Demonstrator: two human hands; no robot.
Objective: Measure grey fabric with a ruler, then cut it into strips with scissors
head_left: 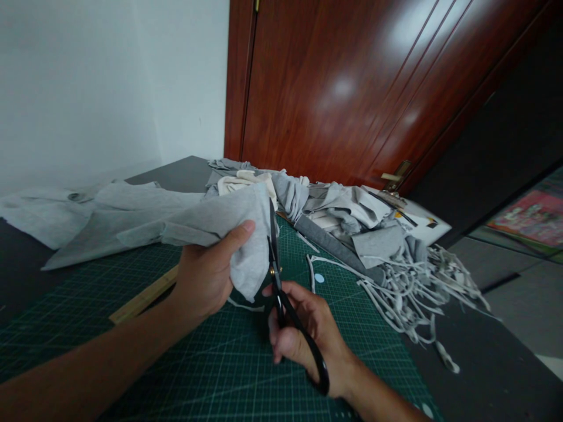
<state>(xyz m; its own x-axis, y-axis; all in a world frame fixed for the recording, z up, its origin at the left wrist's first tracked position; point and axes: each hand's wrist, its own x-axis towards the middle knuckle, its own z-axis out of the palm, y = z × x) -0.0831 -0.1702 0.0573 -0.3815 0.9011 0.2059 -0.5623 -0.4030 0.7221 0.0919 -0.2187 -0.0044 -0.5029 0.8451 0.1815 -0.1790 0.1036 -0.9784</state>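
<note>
One pair of scissors (281,293) in the right hand (303,334), fingers curled through the handles, blades pointing up and away. Left hand (206,275) fingers pinch one grey cloth (220,225) just left of the blades.

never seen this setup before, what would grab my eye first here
At centre, the right hand works black metal scissors along a grey knit fabric piece pinched by the left hand above the green gridded cutting mat. To the right lies a tangle of grey fabric strips.
</note>
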